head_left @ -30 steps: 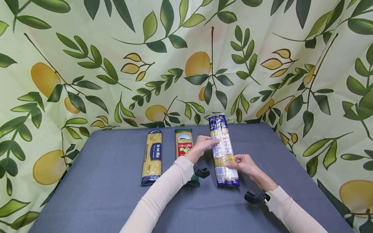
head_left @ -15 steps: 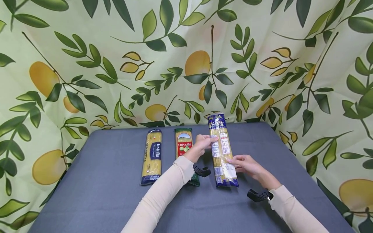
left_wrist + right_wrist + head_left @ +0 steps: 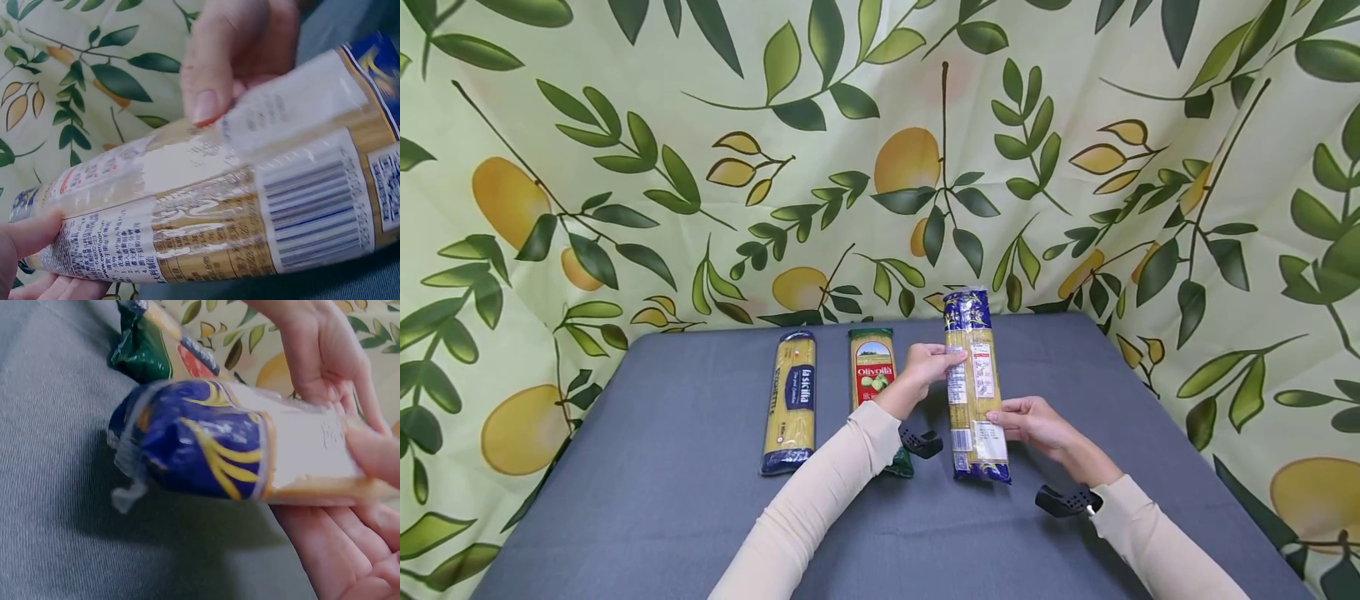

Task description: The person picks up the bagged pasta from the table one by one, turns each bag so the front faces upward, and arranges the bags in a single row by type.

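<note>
A clear pack of spaghetti (image 3: 976, 392) with blue ends is held over the right part of the table, its printed back with a barcode (image 3: 315, 203) facing up. My left hand (image 3: 927, 367) grips its left side toward the far end, thumb on top and fingers underneath. On the right side, nearer the close end, my right hand (image 3: 1036, 427) pinches it, thumb on top. The right wrist view shows the blue end (image 3: 206, 447) close up, with the fingers of my right hand (image 3: 359, 550) beneath the pack.
Left of the hands lie a spaghetti pack with a dark blue label (image 3: 792, 404) and a green-ended Olivoilà pasta pack (image 3: 873, 371), partly hidden by the left arm. A grey cloth covers the table (image 3: 647, 483); a leaf-and-fruit patterned curtain (image 3: 820, 167) hangs behind.
The right thumb has shifted slightly up the spaghetti pack. The pack has turned a little, and its far end has swung slightly right. Both hands keep their hold.
</note>
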Demonstrator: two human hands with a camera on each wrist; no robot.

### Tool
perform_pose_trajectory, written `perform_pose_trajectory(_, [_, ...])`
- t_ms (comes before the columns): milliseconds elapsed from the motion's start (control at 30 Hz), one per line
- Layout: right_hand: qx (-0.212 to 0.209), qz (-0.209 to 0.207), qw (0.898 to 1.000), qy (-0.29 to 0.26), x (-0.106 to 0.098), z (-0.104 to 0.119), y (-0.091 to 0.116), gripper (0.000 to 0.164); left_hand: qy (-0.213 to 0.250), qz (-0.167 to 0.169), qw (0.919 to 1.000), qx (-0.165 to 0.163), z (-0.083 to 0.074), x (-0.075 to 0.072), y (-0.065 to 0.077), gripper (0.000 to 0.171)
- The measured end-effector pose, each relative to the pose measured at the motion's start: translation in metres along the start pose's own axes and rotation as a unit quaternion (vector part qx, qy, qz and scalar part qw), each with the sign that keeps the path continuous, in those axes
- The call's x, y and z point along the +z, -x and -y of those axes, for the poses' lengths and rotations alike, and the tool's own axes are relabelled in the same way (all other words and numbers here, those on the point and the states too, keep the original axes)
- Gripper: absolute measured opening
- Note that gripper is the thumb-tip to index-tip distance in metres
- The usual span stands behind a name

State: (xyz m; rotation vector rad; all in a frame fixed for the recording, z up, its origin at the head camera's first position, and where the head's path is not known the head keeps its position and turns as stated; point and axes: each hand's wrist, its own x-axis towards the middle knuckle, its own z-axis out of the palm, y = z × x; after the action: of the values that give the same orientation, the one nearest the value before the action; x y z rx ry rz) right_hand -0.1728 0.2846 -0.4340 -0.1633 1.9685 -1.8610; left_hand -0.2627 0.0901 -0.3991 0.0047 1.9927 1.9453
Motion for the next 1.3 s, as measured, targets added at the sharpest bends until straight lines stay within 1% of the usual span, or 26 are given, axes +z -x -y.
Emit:
perform_pose_trajectory(67, [-0.003, -0.023, 1.0, 0.013, 0.003, 0.003, 0.0, 0.02, -0.013, -0.007, 0.9999, 0.006, 0.0, 0.001, 0.0, 0.039])
perform_pose_trajectory(167, [-0.007, -0.057, 0.998, 0.037, 0.007, 0.009, 0.0, 0.032, -0.028, -0.015, 0.9994, 0.01, -0.001, 0.001, 0.0, 0.043])
perform_pose_trajectory(267, [-0.004, -0.081, 0.995, 0.062, 0.012, 0.014, 0.0, 0.044, -0.065, -0.019, 0.9977, 0.01, -0.003, 0.002, 0.002, 0.045])
perform_pose_trajectory(400, [0.006, -0.101, 0.992, 0.079, 0.016, 0.017, 0.001, 0.046, -0.104, -0.021, 0.9943, 0.01, -0.005, 0.003, 0.006, 0.044])
perform_pose_trajectory(533, [0.004, -0.117, 0.988, 0.097, 0.018, 0.019, 0.004, 0.043, -0.099, -0.026, 0.9947, 0.01, -0.005, 0.005, 0.007, 0.044])
perform_pose_trajectory(700, [0.004, -0.138, 0.981, 0.135, 0.02, 0.024, 0.005, 0.04, -0.064, -0.042, 0.9971, 0.0, -0.004, 0.006, 0.004, 0.042])
perform_pose_trajectory(800, [0.012, -0.149, 0.978, 0.144, 0.019, 0.025, 0.005, 0.039, -0.034, -0.037, 0.9987, -0.001, -0.003, 0.004, 0.002, 0.039])
perform_pose_trajectory(933, [0.015, -0.138, 0.983, 0.123, 0.015, 0.023, 0.005, 0.042, -0.014, -0.022, 0.9996, 0.004, -0.003, 0.002, 0.0, 0.036])
perform_pose_trajectory(1000, [0.016, -0.117, 0.988, 0.104, 0.011, 0.02, 0.005, 0.045, -0.013, -0.018, 0.9997, 0.002, -0.004, 0.001, 0.0, 0.035])
perform_pose_trajectory(1067, [0.026, -0.098, 0.992, 0.079, 0.005, 0.017, 0.005, 0.043, -0.009, -0.014, 0.9999, -0.001, -0.004, 0.0, 0.001, 0.033])
perform_pose_trajectory(1200, [0.044, -0.05, 0.997, 0.034, -0.005, 0.01, 0.006, 0.031, 0.022, -0.009, 0.9997, -0.002, -0.003, 0.001, 0.001, 0.033])
perform_pose_trajectory(1300, [0.041, -0.008, 0.999, -0.008, -0.008, 0.004, 0.004, 0.018, 0.04, 0.001, 0.9992, 0.0, -0.002, 0.001, 0.001, 0.033])
